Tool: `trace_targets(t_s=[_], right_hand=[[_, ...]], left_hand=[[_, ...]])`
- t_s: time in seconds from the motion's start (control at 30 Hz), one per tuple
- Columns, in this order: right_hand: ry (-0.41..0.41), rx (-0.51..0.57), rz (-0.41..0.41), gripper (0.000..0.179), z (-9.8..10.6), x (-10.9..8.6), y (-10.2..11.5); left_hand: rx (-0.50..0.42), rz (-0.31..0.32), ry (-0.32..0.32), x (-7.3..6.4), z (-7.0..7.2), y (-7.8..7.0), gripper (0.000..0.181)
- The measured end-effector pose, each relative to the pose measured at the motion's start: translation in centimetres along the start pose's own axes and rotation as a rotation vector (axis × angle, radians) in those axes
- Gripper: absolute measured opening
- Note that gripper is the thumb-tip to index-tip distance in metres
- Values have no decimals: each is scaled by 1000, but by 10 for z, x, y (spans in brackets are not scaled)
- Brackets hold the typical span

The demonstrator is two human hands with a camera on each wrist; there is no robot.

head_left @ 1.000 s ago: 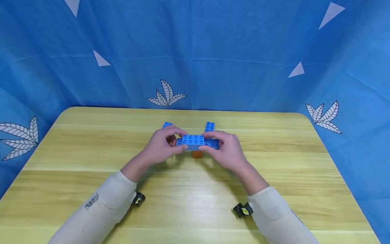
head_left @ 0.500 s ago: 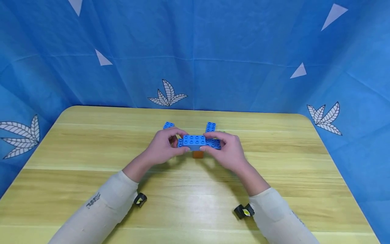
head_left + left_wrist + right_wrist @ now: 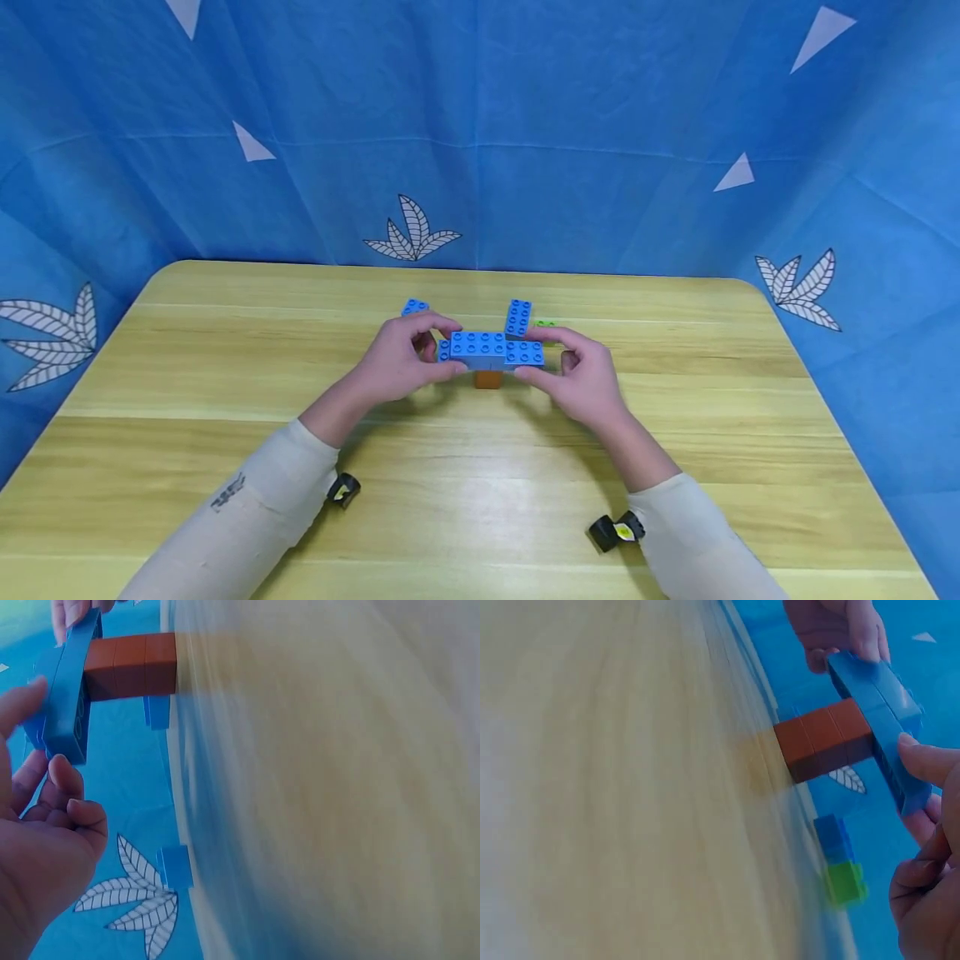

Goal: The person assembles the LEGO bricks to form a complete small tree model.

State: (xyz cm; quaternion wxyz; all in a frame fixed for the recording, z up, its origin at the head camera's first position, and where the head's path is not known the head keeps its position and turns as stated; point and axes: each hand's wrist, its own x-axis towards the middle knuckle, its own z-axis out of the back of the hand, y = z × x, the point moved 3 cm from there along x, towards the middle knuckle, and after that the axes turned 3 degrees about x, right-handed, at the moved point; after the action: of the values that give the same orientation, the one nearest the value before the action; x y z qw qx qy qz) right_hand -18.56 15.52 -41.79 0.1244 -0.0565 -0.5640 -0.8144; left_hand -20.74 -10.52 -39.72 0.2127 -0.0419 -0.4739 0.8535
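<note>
A stack of brown toy bricks (image 3: 488, 380) stands upright on the table, a long blue brick (image 3: 524, 353) lying crosswise on its top. Over that sits a second blue brick (image 3: 478, 345), leaving studs of the lower one bare on both sides. My left hand (image 3: 397, 358) holds the left end of the blue pair, thumb in front and fingers behind. At the other end my right hand (image 3: 581, 375) pinches the lower blue brick, its thumb (image 3: 922, 757) against the side in the right wrist view. Each wrist view shows the brown stack joined beneath the blue bricks.
Behind the stack lie a blue brick (image 3: 518, 317) at right and another blue brick (image 3: 415, 307) partly behind the left hand. A green brick (image 3: 546, 324) sits beside the right one. The wooden table (image 3: 480, 500) ends at a blue patterned curtain (image 3: 480, 167).
My right hand has slid right, from the upper blue brick to the end of the lower one. The green brick has come into view. My left hand keeps its place.
</note>
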Motion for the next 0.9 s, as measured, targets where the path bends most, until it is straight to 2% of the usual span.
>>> trace_targets(t_s=[0.1, 0.2, 0.33, 0.43, 0.57, 0.67, 0.8, 0.9], right_hand=[[-5, 53, -20, 47, 4, -2, -7], [-10, 119, -33, 43, 5, -3, -14], [-23, 193, -41, 38, 4, -5, -21], [-30, 237, -33, 38, 3, -8, -25], [-55, 299, -7, 37, 0, -9, -27], [-78, 339, 8, 36, -1, -9, -27], [-84, 368, 26, 36, -3, -8, -29], [-85, 376, 37, 36, -3, -8, -30]], left_hand=[[-61, 6, -12, -1, 10, 5, 44], [-97, 38, -70, 2, 25, 15, 39], [-23, 137, -154, 10, 38, 34, 45], [41, 208, -171, 16, 41, 46, 50], [90, 249, -155, 24, 42, 57, 54], [157, 254, -105, 30, 41, 64, 60], [245, 234, -35, 34, 39, 69, 63], [266, 210, -9, 36, 37, 71, 60]])
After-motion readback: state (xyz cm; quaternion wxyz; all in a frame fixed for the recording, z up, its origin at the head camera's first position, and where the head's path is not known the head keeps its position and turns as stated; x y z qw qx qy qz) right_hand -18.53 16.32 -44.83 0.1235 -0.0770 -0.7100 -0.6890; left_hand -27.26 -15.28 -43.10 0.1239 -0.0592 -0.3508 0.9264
